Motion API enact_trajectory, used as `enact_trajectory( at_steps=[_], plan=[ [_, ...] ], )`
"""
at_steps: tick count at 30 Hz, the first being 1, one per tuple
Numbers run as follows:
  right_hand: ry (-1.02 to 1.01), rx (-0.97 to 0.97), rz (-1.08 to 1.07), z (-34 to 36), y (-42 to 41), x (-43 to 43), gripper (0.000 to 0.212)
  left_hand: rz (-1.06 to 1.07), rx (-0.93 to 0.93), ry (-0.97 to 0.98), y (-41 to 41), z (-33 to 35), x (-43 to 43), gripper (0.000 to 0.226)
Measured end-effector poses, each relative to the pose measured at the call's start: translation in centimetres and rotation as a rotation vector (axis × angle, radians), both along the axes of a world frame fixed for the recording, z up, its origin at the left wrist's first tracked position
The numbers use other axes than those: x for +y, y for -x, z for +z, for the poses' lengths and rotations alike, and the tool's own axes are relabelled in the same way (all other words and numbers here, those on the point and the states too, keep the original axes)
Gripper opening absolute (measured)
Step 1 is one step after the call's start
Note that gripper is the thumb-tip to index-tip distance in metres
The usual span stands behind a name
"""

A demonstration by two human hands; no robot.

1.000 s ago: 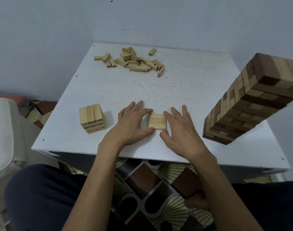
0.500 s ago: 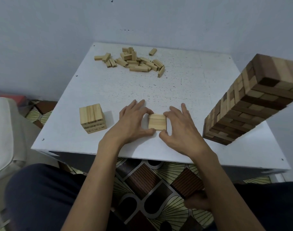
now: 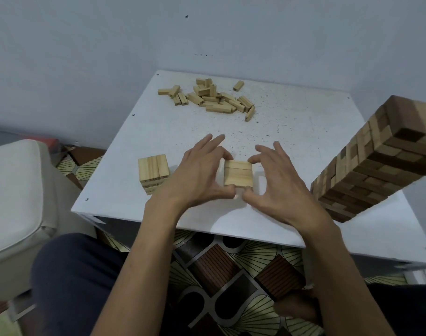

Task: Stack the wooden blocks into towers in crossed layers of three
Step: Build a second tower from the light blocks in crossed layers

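Right edge crops the tall tower (image 3: pixel 377 170); left hand (image 3: pixel 197 175) partly covers short stack (image 3: pixel 153 169).

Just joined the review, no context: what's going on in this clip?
A person at a white table is building block towers. The left hand and right hand hold a small stack by its corners near the front edge. A short tower stands to its left, a tall tower of dark and light blocks at the right, and loose blocks lie at the far side.
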State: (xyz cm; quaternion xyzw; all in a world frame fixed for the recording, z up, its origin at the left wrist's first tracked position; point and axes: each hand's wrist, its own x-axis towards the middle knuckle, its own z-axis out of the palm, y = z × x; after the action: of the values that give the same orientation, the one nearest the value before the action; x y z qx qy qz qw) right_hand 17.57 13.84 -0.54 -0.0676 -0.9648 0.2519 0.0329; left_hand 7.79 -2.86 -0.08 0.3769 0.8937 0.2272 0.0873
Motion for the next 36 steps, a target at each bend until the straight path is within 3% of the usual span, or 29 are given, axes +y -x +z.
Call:
enact_trajectory(
  at_steps=[7, 19, 27, 36],
  plan=[
    [-0.01, 0.098, 0.129, 2.8, 2.1, -2.2, 0.058, 0.086, 0.106, -0.002, 0.4, 3.3, -3.7, 0.061],
    [-0.035, 0.052, 0.346, 2.4, 8.0, -9.0, 0.062, 0.261, 0.051, -0.02, 2.9, 1.8, -12.1, 0.059],
    [-0.035, 0.008, 0.373, 1.6, 9.5, -9.9, 0.061, 0.29, -0.039, -0.06, 3.6, 0.6, -13.4, 0.07],
    [-0.047, -0.022, 0.378, 1.3, 10.0, -9.8, 0.059, 0.293, -0.057, -0.042, 4.3, -0.4, -13.5, 0.064]
  ],
)
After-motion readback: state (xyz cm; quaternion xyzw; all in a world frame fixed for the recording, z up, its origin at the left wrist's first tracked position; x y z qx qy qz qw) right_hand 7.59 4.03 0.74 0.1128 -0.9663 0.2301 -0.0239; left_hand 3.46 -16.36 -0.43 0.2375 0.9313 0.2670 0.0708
